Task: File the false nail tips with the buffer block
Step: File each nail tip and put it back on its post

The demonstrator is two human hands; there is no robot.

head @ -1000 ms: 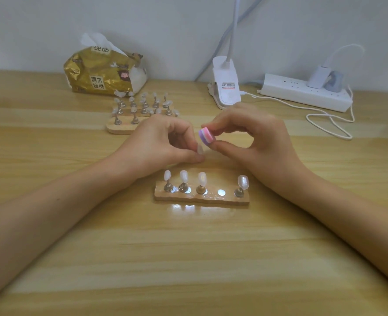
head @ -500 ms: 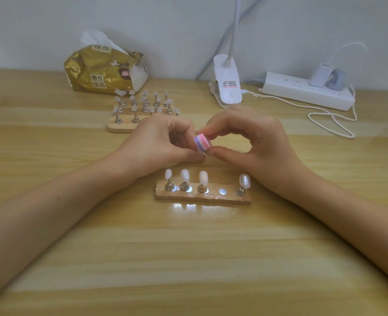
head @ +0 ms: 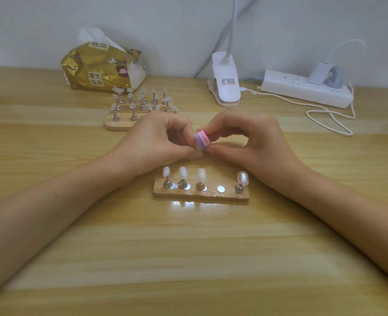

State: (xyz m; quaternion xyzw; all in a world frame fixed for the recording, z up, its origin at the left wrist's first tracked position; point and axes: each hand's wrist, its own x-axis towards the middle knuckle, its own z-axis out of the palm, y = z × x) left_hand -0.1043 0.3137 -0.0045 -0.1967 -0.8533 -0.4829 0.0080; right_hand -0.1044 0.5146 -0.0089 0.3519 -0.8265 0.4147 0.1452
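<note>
Pink-and-purple buffer block (head: 202,139) is pinched by the right hand (head: 245,142) against a largely hidden nail tip (head: 197,147), which the left hand (head: 156,140) pinches above the wooden stand (head: 211,195). Filing is judged in progress; the next move calls for short strokes and a steady grip.

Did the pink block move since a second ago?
Yes. Against the holder, the block slid a little left and down, toward the nail tip pinched in the left hand.

Home nail-craft desk; clip lamp (head: 226,80), power strip (head: 304,90), tissue pack (head: 102,67)
</note>
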